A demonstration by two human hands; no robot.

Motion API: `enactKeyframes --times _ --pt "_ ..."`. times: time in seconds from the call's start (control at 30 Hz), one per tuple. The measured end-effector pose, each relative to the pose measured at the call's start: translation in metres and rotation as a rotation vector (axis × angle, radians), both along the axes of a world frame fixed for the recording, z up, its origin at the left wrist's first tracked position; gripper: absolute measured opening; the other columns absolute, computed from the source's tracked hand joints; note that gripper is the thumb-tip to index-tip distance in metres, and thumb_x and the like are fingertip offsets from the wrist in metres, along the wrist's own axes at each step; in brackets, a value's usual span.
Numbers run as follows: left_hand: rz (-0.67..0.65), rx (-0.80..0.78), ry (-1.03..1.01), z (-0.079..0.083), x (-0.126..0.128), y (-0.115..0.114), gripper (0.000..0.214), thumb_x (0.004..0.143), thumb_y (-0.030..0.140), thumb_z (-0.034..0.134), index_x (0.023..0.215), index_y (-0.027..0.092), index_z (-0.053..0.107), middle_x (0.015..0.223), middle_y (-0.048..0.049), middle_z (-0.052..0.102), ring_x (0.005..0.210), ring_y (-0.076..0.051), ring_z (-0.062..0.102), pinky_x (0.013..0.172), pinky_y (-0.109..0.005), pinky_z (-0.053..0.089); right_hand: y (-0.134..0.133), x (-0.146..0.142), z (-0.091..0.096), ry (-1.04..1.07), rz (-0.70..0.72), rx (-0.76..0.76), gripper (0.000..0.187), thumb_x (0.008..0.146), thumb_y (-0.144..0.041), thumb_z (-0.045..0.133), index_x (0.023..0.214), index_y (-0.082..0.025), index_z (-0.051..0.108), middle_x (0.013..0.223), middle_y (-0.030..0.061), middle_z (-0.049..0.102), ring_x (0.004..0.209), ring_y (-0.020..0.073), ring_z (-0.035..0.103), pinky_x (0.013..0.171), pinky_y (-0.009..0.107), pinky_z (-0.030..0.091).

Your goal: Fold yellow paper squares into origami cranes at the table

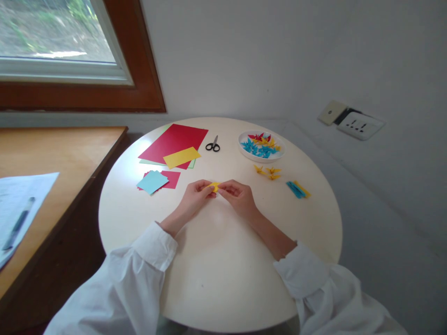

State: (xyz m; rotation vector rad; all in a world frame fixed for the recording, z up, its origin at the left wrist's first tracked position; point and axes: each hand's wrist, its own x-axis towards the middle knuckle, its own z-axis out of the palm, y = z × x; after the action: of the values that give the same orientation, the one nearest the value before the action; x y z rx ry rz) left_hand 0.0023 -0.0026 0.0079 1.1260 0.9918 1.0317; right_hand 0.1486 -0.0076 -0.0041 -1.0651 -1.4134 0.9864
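Between my two hands, over the middle of the round table, is a small folded piece of yellow paper (215, 186). My left hand (199, 193) pinches its left side, and my right hand (238, 194) pinches its right side. Fingers cover much of the paper, so its exact folds are hidden. To the right and a little farther off, several yellow paper cranes (273, 171) stand on the table. Left of my left hand lies a stack of light blue paper squares (152, 182) on red paper squares (172, 180).
Scissors (213, 145) lie beyond my hands. A white dish (262, 159) holds several red, yellow and blue cranes. Red sheets (174, 139) with a yellow strip (182, 157) are back left. Folded blue strips (295, 190) lie right. A wooden desk (70, 144) bears paper and a pen (18, 224).
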Motion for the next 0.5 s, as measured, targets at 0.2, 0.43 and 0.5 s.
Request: enactKeyframes --times 0.2,0.43,0.5 --pt "-0.025 0.063 -0.052 0.0015 -0.0011 -0.0012 0.036 0.066 0.026 0.067 0.098 0.016 0.055 0.073 -0.0026 0.065 0.072 -0.015 0.062 0.077 -0.033 0.048 0.0011 0.0006 -0.0008 0.028 -0.031 0.005 0.013 0.066 -0.03 0.067 0.071 -0.018 0.065 0.073 0.0033 0.067 0.069 0.0159 0.061 0.067 0.029 0.05" --pt "0.008 0.239 0.143 0.0001 -0.0013 0.0003 0.023 0.066 0.031 0.068 0.081 0.015 0.065 0.079 -0.0041 0.066 0.073 -0.015 0.059 0.067 -0.026 0.046 0.003 0.0004 -0.0033 0.069 -0.058 0.011 0.013 0.065 -0.031 0.067 0.07 -0.019 0.064 0.072 0.0026 0.066 0.07 0.0161 0.061 0.068 0.03 0.05" --pt "0.026 0.243 0.166 -0.0014 -0.001 0.0008 0.024 0.066 0.034 0.068 0.082 0.016 0.065 0.078 -0.0039 0.066 0.071 -0.015 0.058 0.065 -0.026 0.045 0.0029 0.0006 -0.0033 0.069 -0.06 0.018 0.014 0.065 -0.031 0.067 0.069 -0.019 0.064 0.072 0.0025 0.066 0.07 0.0161 0.061 0.069 0.029 0.05"
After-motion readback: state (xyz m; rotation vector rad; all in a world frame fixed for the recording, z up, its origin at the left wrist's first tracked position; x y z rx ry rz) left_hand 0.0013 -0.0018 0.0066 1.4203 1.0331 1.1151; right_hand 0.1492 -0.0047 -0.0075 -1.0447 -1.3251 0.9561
